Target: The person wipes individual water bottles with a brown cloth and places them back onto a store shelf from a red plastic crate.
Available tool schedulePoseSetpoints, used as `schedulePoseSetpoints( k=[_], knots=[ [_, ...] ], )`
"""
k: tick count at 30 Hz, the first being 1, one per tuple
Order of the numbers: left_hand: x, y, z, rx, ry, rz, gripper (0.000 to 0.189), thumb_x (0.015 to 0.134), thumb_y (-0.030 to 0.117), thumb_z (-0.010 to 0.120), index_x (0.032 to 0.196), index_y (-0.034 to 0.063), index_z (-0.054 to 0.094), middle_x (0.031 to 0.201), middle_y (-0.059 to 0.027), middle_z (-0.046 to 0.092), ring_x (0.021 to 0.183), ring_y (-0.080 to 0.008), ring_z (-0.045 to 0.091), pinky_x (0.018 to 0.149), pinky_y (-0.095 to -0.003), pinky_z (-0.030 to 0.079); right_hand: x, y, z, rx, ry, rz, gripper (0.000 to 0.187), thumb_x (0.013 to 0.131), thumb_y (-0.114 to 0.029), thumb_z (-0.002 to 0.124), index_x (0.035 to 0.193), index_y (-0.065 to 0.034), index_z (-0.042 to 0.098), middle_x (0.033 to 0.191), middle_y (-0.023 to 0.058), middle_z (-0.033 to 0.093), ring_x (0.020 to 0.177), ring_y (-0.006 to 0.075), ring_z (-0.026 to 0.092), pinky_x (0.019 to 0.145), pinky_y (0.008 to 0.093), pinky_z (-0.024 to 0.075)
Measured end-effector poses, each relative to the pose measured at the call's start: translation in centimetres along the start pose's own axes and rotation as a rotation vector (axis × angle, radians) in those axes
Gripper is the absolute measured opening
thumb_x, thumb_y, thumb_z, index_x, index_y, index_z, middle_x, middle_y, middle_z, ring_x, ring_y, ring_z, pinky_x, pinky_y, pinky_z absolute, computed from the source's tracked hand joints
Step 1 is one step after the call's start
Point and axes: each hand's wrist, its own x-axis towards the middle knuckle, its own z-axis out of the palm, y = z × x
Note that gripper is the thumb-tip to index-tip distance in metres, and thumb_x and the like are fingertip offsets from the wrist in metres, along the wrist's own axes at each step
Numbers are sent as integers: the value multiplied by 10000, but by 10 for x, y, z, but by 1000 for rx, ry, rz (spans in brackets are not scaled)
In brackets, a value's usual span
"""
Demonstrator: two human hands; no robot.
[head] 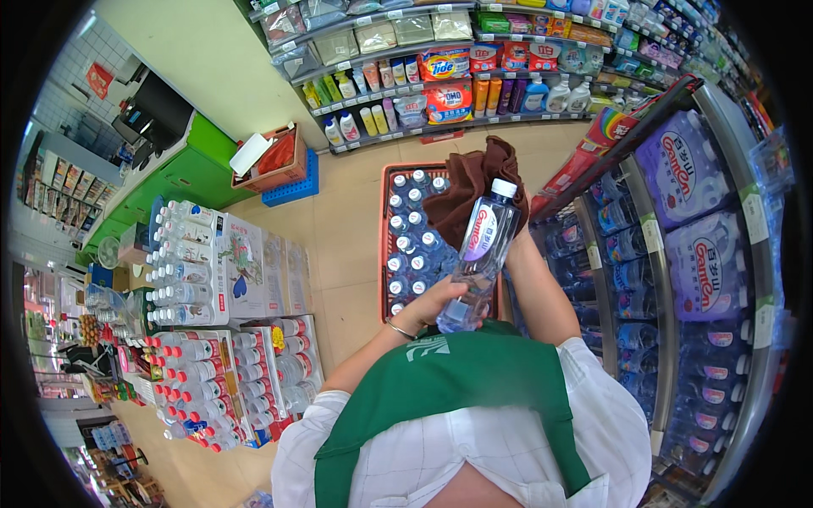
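A clear plastic water bottle [483,251] with a white cap and purple label tilts in front of my green apron. My left hand [438,303], with a bracelet at the wrist, is closed around its lower part. A brown cloth [473,184] is bunched behind the bottle's upper part. My right hand [522,219] is at the cloth and mostly hidden by it; its forearm shows to the right of the bottle. Below both hands stands an orange-red plastic basket [385,238] holding several upright capped bottles [406,244].
Shelves of bottled water [629,254] rise close on the right. Stacked bottle packs and cartons [254,260] stand on the left. Ahead are shelves of detergents and toiletries [406,124]. An orange crate [270,159] rests on a blue base [292,186] beside a green counter [184,171].
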Motion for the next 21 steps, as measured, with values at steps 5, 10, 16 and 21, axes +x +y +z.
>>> schedulePoseSetpoints(
  k=[5, 10, 16, 21],
  knots=[
    [4, 4, -5, 492, 177, 179, 502, 788, 296, 648, 1157, -12, 501, 1012, -76, 600, 904, -152, 570, 814, -297, 459, -25, 20, 2, -62, 9, -74, 720, 800, -702, 392, 1019, -47, 599, 882, 116, 657, 765, 231, 640, 722, 366, 535],
    [-3, 11, 12, 587, 413, 269, 457, 798, 244, 661, 1143, -10, 501, 1029, -52, 593, 897, -125, 548, 811, -276, 445, -44, 55, 41, -495, 266, -386, 515, 921, -416, 450, 1228, -2, 450, 1068, 87, 585, 924, 179, 590, 827, 323, 477],
    [-11, 31, 24, 1197, 832, 170, 717, 617, 425, 739, 1108, -35, 493, 730, -149, 627, 655, -255, 630, 613, -347, 483, -58, 80, 81, -1410, 359, -731, 606, 685, -90, 737, 1165, 15, 382, 1025, 94, 512, 937, 155, 520, 810, 297, 436],
    [-11, 16, 22, 1269, 785, 132, 803, 630, 490, 728, 1151, -68, 480, 802, -197, 650, 741, -315, 652, 684, -367, 510, -32, 41, 85, -1445, 530, -832, 699, 673, -113, 760, 1214, 29, 340, 1087, 111, 462, 957, 182, 496, 831, 317, 427]
  ],
)
